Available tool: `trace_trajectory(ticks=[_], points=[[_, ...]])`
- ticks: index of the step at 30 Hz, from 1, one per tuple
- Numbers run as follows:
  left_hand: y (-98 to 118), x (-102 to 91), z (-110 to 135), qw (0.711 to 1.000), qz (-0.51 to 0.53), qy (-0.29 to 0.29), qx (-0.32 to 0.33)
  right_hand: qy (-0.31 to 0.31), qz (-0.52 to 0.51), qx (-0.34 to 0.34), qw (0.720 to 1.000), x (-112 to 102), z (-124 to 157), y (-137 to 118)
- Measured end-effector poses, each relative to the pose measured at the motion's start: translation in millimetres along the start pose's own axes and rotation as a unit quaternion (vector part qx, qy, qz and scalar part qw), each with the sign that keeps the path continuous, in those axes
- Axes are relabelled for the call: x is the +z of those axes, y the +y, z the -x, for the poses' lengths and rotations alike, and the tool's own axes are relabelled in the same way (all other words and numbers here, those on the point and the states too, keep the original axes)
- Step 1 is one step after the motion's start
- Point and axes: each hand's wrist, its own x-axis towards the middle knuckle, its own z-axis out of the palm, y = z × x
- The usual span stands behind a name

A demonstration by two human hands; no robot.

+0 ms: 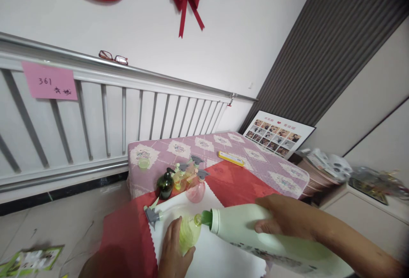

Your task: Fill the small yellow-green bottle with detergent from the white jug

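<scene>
My left hand (pixel 174 248) is wrapped round a small clear yellow spray bottle (pixel 189 233) with its top off, tilted over a white scalloped mat (pixel 211 254). A large pale green bottle (pixel 244 222) lies tipped nearly level in my right hand (pixel 277 216). Its open mouth meets the small bottle's neck, with green spout or liquid between them; I cannot tell which. Left of my left hand rests a loose grey trigger spray head (pixel 153 216). Behind stand a pink spray bottle (pixel 196 192), a dark green pump bottle (pixel 165 186) and a yellowish spray bottle (pixel 179 180).
A red cloth (pixel 236 180) covers part of the patterned table (pixel 204 144). On the table are a yellow flat box (pixel 231 159) and a small greenish round lid or dish (pixel 143 163). A white radiator (pixel 111 116) runs behind; a photo board (pixel 277 135) leans at the far end.
</scene>
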Motion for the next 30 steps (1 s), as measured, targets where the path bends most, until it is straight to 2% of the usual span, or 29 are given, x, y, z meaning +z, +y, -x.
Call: trace_trajectory(ticks=[13,30], points=[[1.8,-1.5,0.5,1.000,0.006,0.001,0.004,-0.010,0.000,0.004,1.000,-5.7,3.1,-8.8],[0.9,0.4,0.1,1.000,-0.006,0.006,0.002,-0.002,-0.001,0.001,1.000,-2.4,1.7,-3.9]])
